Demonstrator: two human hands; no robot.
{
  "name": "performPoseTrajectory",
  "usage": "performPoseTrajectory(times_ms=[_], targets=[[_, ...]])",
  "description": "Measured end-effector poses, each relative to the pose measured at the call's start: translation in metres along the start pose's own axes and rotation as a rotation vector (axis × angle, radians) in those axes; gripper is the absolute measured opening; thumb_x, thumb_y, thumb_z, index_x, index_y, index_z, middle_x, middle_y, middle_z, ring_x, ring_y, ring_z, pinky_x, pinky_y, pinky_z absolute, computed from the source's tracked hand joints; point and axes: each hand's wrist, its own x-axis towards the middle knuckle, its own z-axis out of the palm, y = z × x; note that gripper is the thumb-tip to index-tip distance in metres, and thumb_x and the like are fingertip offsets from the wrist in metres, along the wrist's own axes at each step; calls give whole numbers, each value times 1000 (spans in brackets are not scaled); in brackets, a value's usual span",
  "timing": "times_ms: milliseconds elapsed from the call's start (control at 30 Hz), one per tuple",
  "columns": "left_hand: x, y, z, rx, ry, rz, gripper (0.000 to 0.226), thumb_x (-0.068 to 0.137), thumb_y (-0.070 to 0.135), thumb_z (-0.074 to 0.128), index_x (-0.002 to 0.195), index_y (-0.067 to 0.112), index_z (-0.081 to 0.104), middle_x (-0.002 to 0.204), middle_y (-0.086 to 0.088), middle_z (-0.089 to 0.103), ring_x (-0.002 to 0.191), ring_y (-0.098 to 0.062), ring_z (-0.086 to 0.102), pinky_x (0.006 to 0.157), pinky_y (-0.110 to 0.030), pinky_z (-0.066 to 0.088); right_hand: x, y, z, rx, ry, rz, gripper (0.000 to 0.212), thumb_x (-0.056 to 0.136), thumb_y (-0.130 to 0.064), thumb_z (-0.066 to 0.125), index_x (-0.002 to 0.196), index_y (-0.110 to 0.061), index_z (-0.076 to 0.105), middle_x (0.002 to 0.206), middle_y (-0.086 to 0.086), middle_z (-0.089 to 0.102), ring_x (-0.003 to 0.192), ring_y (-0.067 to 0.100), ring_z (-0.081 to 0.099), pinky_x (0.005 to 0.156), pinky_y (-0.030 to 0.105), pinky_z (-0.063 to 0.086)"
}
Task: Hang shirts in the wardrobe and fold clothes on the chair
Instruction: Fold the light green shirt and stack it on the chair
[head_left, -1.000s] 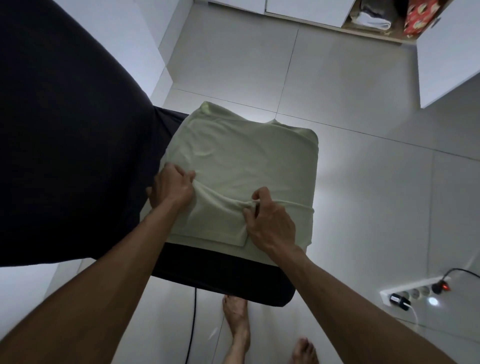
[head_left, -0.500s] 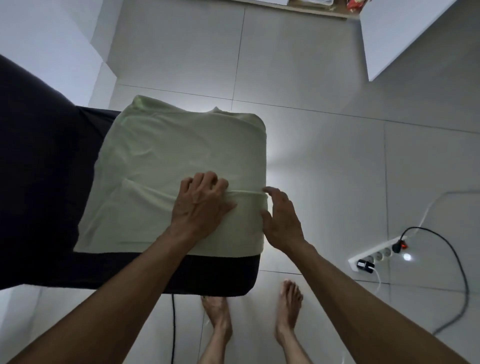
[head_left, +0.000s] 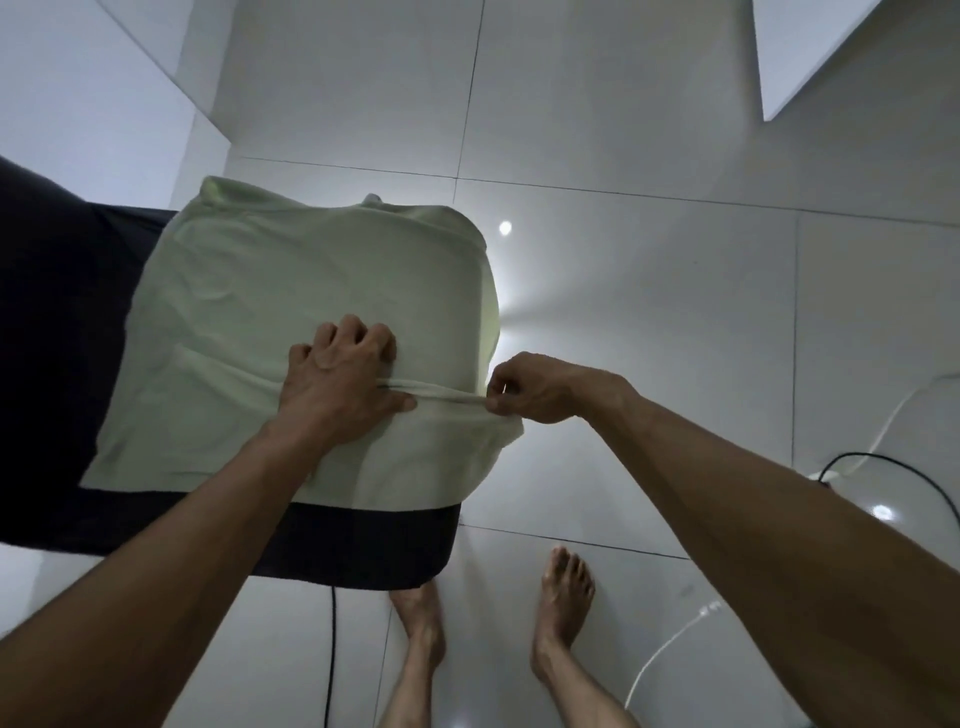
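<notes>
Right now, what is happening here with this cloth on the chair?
A person is folding a pale green garment spread on a dark chair. The left hand presses on the cloth beside a raised fold, fingers curled. The right hand pinches the end of that fold at the chair's right edge. The fold is not yet laid flat.

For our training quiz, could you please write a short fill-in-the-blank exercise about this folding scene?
1. The pale green garment lies on a dark ____.
2. The right hand pinches the fold at the garment's ____ edge.
3. The left hand rests on top of the ____.
4. The person's feet are ____.

Missing words: chair; right; garment; bare
</notes>
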Motion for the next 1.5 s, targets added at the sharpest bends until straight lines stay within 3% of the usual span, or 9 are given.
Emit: performPoseTrajectory(times_ms=[233,333,500,633,800,1067,1233,1367,1500], targets=[[6,8,-6,9,-70,-55,52,68,58,78,99,33,45,109,5,40,112,-24,43,89,-42,34,14,5,5,-117,64,0,12,99,-23,42,100,-30,51,108,3,48,100,29,51,77,40,46],[7,11,-6,7,-77,-70,52,67,62,76,97,34,44,107,6,38,110,-24,43,88,-42,34,15,1,10,-221,262,-68,23,96,-9,47,114,-23,49,111,1,54,106,26,45,76,37,39],[3,21,3,143,80,-62,58,75,73,62,104,23,53,108,-3,50,103,-27,50,84,-44,42,6,-15,21,58,589,-109,19,94,-18,54,113,-21,49,111,-1,56,100,21,47,73,34,39],[1,26,14,158,240,39,52,81,59,67,107,16,55,108,-8,52,96,-30,50,74,-46,46,-1,-33,27,68,452,-169,22,96,-22,54,117,-21,47,116,1,52,101,23,52,78,40,50],[20,21,15,191,264,79,50,93,51,46,130,18,48,135,-13,44,116,-37,46,92,-50,44,14,-39,11,171,515,-77,41,89,-15,50,128,-26,44,127,-1,44,109,24,51,78,37,47],[91,-6,-12,107,168,120,60,100,53,26,155,28,23,162,-4,21,146,-33,21,115,-60,22,63,-37,-40,192,684,18,29,100,-25,42,129,-25,42,135,-2,42,118,25,48,81,40,48],[173,-20,-52,-126,25,64,53,100,53,34,148,31,32,151,0,38,142,-27,27,117,-59,17,103,-38,-101,251,491,70,45,103,-26,45,147,-24,39,150,3,44,138,26,35,111,42,35],[227,-23,-82,-140,-328,145,24,98,48,46,101,33,65,125,-1,62,115,-25,53,103,-47,39,122,-40,-142,240,328,66,17,104,-24,47,103,-14,62,111,4,62,103,22,56,85,32,44],[236,-23,-93,-384,-238,192,31,103,39,46,82,19,59,83,1,60,81,-21,55,73,-33,42,131,-32,-149,291,450,53,15,101,-24,48,96,-15,59,93,2,64,84,20,58,70,31,45]])
